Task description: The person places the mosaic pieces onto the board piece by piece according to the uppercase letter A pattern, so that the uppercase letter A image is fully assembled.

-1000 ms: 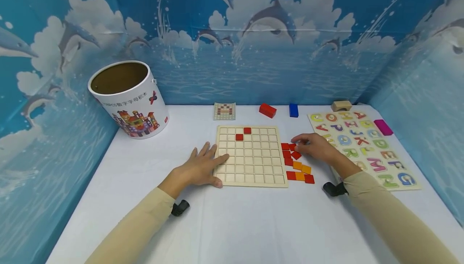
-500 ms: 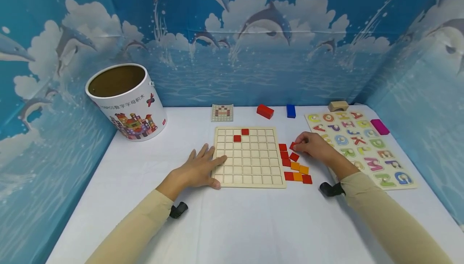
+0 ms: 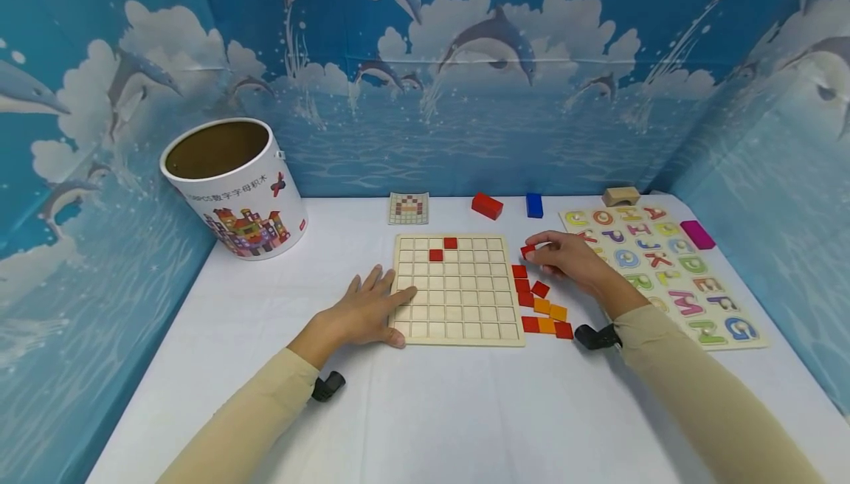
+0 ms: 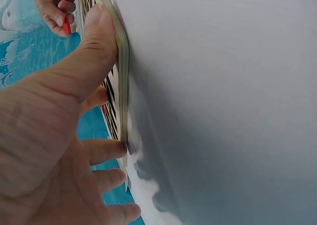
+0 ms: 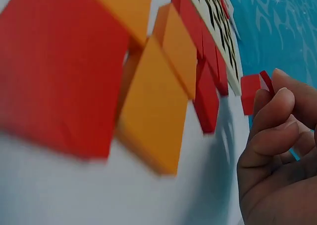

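Observation:
A wooden grid board (image 3: 458,299) lies flat, with two red square tiles in its upper cells, one of them a red tile (image 3: 435,255). My left hand (image 3: 364,310) rests with spread fingers on the board's left edge; in the left wrist view the thumb (image 4: 99,36) lies along its rim. Off the board's upper right side, my right hand (image 3: 564,259) pinches a red square tile (image 3: 527,251) between thumb and fingertips, raised above the table. Below that hand lie several loose red tiles (image 3: 522,285) and orange tiles (image 3: 558,313), also close up in the right wrist view.
Behind the board are a small pattern card (image 3: 408,209), a red block (image 3: 487,206) and a blue block (image 3: 534,205). An alphabet board (image 3: 671,277) lies at right, near a wooden block (image 3: 620,196) and a magenta block (image 3: 698,234). A white bucket (image 3: 249,204) stands back left.
My right hand has picked a red tile from the loose pile, lifted it and carried it slightly left and away from me. The left hand has stayed on the board.

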`<state>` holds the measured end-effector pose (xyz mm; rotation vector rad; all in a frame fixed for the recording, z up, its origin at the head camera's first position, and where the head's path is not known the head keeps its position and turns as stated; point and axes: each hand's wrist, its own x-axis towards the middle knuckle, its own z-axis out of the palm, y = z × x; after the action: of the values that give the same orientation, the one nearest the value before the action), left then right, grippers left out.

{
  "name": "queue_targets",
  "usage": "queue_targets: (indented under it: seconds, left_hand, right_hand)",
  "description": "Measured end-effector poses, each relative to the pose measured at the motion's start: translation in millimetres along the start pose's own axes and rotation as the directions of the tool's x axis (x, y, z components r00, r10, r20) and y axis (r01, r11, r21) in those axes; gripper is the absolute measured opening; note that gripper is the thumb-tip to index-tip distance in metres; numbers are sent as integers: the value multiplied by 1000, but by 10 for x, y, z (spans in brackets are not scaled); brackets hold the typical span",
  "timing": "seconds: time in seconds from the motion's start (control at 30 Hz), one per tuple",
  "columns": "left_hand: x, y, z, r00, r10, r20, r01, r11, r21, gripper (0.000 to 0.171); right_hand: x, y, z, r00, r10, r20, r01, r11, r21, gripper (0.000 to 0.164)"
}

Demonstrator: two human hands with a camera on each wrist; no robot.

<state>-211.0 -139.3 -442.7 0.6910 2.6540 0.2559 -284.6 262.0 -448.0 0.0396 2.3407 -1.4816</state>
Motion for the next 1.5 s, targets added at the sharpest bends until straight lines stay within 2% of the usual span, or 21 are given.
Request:
queue_targets:
  seconds: [0.2, 0.4, 0.5, 0.57, 0.73, 0.8, 0.93, 1.03, 1.13, 1.3, 1.4, 1.5]
  left_hand:
    - [-9, 8, -7, 1000, -7, 2, 7, 1000, 1, 96]
    - [17, 28, 9, 1000, 21, -1, -21, 1000, 9, 95]
    - [23, 37, 6, 1000, 15, 6, -15, 1000, 19, 95]
    - [27, 38, 2, 1000, 10, 14, -10, 1000, 27, 95]
    - [30, 23, 4, 1000, 6, 17, -7, 999, 37, 97]
    - [23, 17, -1, 1000, 6, 17, -7, 999, 42, 97]
    - [7, 8, -14, 1000, 9, 18, -9, 999, 50, 97]
    - [3, -4, -16, 1000, 5, 16, -6, 999, 50, 96]
    - [6, -6, -15, 1000, 3, 13, -4, 999, 49, 95]
    - [19, 14, -8, 1000, -1, 10, 1, 999, 34, 96]
    - [10, 13, 8, 1000, -10, 4, 10, 1000, 15, 96]
    - [-4, -2, 19, 1000, -17, -4, 17, 1000, 10, 97]
  right_hand:
    - [172, -191, 282, 999, -5, 52, 1, 996, 87, 48]
    - [293, -492, 827, 994, -45, 105, 35, 995, 96, 42]
    - [340, -608, 1108, 986, -95, 135, 94, 996, 13, 36]
    - [365, -665, 1268, 982, -139, 131, 152, 984, -92, 33]
    - [436, -707, 1542, 959, -264, 103, 284, 891, -355, 26]
    - [451, -707, 1605, 951, -292, 100, 308, 865, -396, 24]
    - [443, -723, 1666, 941, -321, 109, 336, 839, -429, 21]
    - [413, -751, 1651, 936, -327, 131, 349, 816, -461, 25]
    - [342, -772, 1503, 942, -303, 145, 335, 826, -454, 32]
    - [173, -633, 905, 966, -231, 117, 257, 911, -322, 39]
    - [60, -452, 527, 981, -176, 81, 191, 948, -253, 42]
    - [-47, -259, 256, 994, -104, 40, 110, 974, -196, 45]
